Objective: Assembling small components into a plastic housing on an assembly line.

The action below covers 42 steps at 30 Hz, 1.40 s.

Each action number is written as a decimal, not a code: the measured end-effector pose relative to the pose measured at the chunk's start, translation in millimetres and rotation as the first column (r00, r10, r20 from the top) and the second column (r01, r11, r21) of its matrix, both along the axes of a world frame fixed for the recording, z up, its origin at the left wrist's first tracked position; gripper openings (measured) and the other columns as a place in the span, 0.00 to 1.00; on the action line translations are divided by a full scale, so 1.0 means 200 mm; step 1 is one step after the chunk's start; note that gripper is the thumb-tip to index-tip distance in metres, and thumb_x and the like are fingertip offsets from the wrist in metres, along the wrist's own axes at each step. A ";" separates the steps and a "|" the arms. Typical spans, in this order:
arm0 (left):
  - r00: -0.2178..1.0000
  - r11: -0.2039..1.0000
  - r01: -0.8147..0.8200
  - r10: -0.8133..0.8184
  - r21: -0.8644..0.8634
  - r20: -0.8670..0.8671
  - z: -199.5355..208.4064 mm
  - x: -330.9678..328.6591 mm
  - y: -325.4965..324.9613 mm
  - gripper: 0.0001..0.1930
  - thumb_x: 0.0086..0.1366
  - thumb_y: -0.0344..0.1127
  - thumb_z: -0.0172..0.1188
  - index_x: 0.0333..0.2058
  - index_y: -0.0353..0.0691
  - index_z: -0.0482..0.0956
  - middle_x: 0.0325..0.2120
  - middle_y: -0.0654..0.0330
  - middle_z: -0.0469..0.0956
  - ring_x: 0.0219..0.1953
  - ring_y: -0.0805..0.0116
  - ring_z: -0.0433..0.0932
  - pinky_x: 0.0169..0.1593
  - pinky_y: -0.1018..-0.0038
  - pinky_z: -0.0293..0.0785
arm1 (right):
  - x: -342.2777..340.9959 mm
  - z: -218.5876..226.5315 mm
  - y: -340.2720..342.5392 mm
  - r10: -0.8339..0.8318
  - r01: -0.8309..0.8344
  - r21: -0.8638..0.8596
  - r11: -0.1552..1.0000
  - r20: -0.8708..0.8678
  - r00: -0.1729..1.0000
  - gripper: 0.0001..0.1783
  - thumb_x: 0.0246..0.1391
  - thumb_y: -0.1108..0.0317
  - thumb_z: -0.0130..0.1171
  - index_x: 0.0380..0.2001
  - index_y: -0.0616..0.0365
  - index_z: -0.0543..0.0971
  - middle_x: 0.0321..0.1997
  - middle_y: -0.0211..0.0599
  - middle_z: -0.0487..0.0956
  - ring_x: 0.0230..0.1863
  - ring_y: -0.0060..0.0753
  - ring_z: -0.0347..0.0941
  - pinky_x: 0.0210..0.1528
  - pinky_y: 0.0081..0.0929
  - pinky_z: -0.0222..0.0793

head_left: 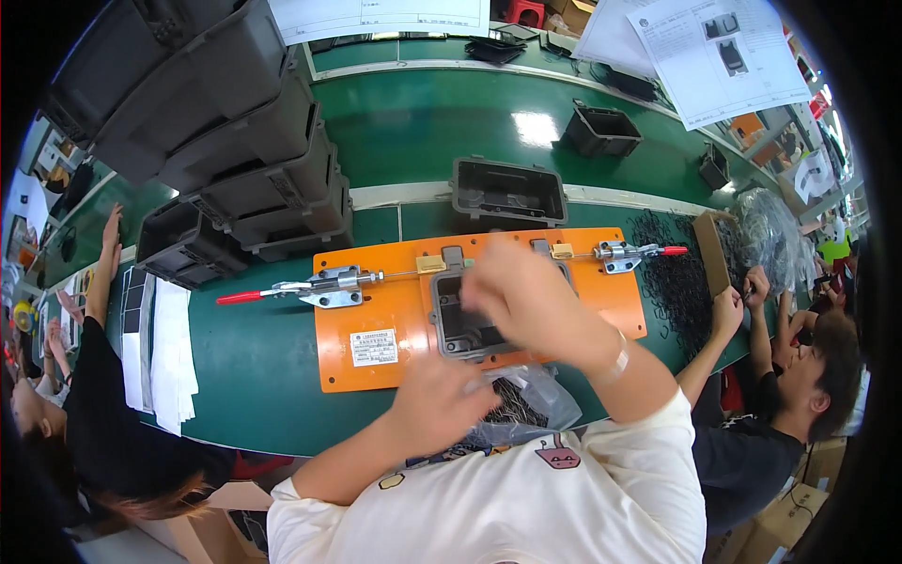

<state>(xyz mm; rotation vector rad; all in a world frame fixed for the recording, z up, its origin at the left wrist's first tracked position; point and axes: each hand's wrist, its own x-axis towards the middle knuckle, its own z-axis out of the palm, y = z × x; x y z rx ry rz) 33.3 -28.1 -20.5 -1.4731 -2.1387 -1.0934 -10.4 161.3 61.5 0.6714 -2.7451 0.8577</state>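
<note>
A dark grey plastic box [458, 336] sits in an orange fixture plate [601, 310], between two toggle clamps with red handles, the left clamp [336, 287] and the right clamp [620, 256]. My right hand [526, 291] is over that box with its fingers curled; the hand hides part of the box and whatever is in its grip. Nearer to me, my left hand [432, 399] is closed at the edge of a clear plastic bag [554, 395] of thin metal pins [512, 404]. Its fingertips are slightly blurred, and what they hold is not visible.
Stacked grey boxes [254, 141] rise at the left, beside white papers [172, 352]. Another open box [507, 193] stands behind the fixture. Small black wire-like parts [672, 282] lie at right near a cardboard box [712, 254]. Co-workers reach in from both sides.
</note>
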 end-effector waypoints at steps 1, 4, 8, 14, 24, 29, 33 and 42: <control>0.985 0.984 0.174 -0.174 -0.042 -0.003 0.01 0.04 -0.03 0.12 0.49 0.36 0.61 0.33 0.40 0.76 0.32 0.59 0.72 0.38 0.61 0.72 0.43 0.65 0.67 | 0.13 0.04 0.01 0.142 -0.142 -0.009 0.990 0.063 0.988 0.02 0.41 0.73 0.59 0.21 0.56 0.75 0.26 0.39 0.70 0.29 0.43 0.71 0.29 0.37 0.68; 0.990 0.952 0.136 -0.143 -0.275 -0.008 0.09 0.12 0.01 0.07 0.48 0.33 0.56 0.27 0.40 0.77 0.24 0.63 0.71 0.29 0.66 0.71 0.35 0.70 0.64 | 0.44 0.01 0.02 0.234 -0.354 0.441 0.825 0.304 0.924 0.04 0.41 0.70 0.56 0.22 0.58 0.76 0.23 0.36 0.73 0.23 0.34 0.74 0.25 0.30 0.70; 0.999 0.797 0.029 -0.046 -0.603 -0.012 0.13 0.16 0.08 0.06 0.50 0.33 0.54 0.24 0.39 0.78 0.22 0.60 0.71 0.25 0.67 0.73 0.32 0.70 0.62 | 0.62 -0.19 0.02 0.100 -0.183 0.519 0.835 0.184 0.978 0.06 0.38 0.69 0.54 0.22 0.58 0.76 0.23 0.34 0.72 0.23 0.34 0.73 0.26 0.30 0.69; 0.996 0.794 0.092 -0.074 -0.601 0.054 0.13 0.12 0.10 0.04 0.49 0.31 0.56 0.24 0.40 0.78 0.22 0.60 0.73 0.23 0.67 0.76 0.31 0.71 0.65 | 0.65 -0.24 0.09 0.129 -0.147 0.291 0.946 0.081 0.988 0.04 0.37 0.70 0.58 0.22 0.56 0.76 0.22 0.33 0.69 0.24 0.35 0.69 0.30 0.31 0.64; 0.988 0.765 0.142 -0.068 -0.628 0.140 0.16 0.08 0.09 0.06 0.51 0.31 0.55 0.29 0.41 0.76 0.28 0.61 0.73 0.25 0.66 0.77 0.32 0.70 0.65 | 0.23 -0.07 0.47 -0.348 0.350 -0.058 0.935 -0.339 0.874 0.06 0.43 0.79 0.61 0.27 0.61 0.76 0.24 0.41 0.70 0.26 0.44 0.70 0.27 0.34 0.66; 0.987 0.776 0.157 -0.097 -0.611 0.129 0.14 0.08 0.08 0.06 0.51 0.30 0.54 0.31 0.42 0.74 0.28 0.62 0.70 0.25 0.67 0.75 0.31 0.70 0.63 | 0.12 -0.18 0.70 -0.453 0.434 -0.135 0.891 -0.207 0.867 0.06 0.44 0.79 0.61 0.27 0.60 0.75 0.26 0.40 0.71 0.28 0.45 0.69 0.30 0.34 0.66; 0.977 0.849 0.171 -0.080 -0.500 0.198 0.13 0.07 0.07 0.09 0.51 0.29 0.55 0.34 0.43 0.75 0.30 0.64 0.71 0.26 0.67 0.74 0.31 0.70 0.63 | 0.11 -0.19 0.64 -0.369 0.354 -0.105 0.929 -0.218 0.904 0.05 0.44 0.80 0.60 0.26 0.60 0.75 0.27 0.39 0.71 0.31 0.44 0.69 0.34 0.33 0.66; 0.941 0.896 0.258 -0.148 -0.360 0.304 0.16 0.04 0.04 0.12 0.51 0.28 0.53 0.37 0.40 0.73 0.31 0.62 0.71 0.33 0.65 0.75 0.33 0.70 0.66 | 0.24 -0.13 0.50 -0.102 0.091 -0.153 0.984 -0.070 0.992 0.05 0.42 0.76 0.60 0.25 0.57 0.74 0.26 0.36 0.71 0.32 0.41 0.70 0.34 0.32 0.66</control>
